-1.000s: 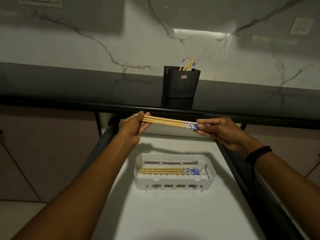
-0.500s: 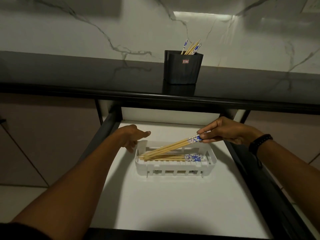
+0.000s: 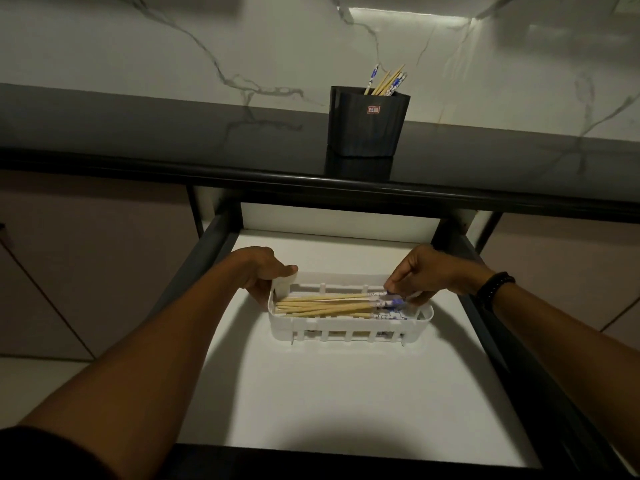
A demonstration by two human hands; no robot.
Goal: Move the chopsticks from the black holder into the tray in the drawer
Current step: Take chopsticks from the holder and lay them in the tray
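A white slotted tray (image 3: 349, 326) sits in the open drawer (image 3: 311, 393). Several wooden chopsticks (image 3: 329, 304) with blue-patterned ends lie lengthwise in it. My left hand (image 3: 264, 276) grips the tray's left end, thumb over the rim. My right hand (image 3: 420, 277) pinches the blue ends of the top chopsticks at the tray's right end. The black holder (image 3: 367, 124) stands on the dark counter behind, with a few more chopsticks (image 3: 386, 81) sticking out of it.
The dark counter edge (image 3: 311, 188) overhangs the back of the drawer. Dark drawer rails (image 3: 512, 341) run along both sides. A white marble wall (image 3: 173, 46) rises behind the counter. Beige cabinet fronts (image 3: 86, 254) flank the drawer.
My right hand lowered the held chopsticks flat into the tray. My left hand let go of their tips and took hold of the tray's left end.
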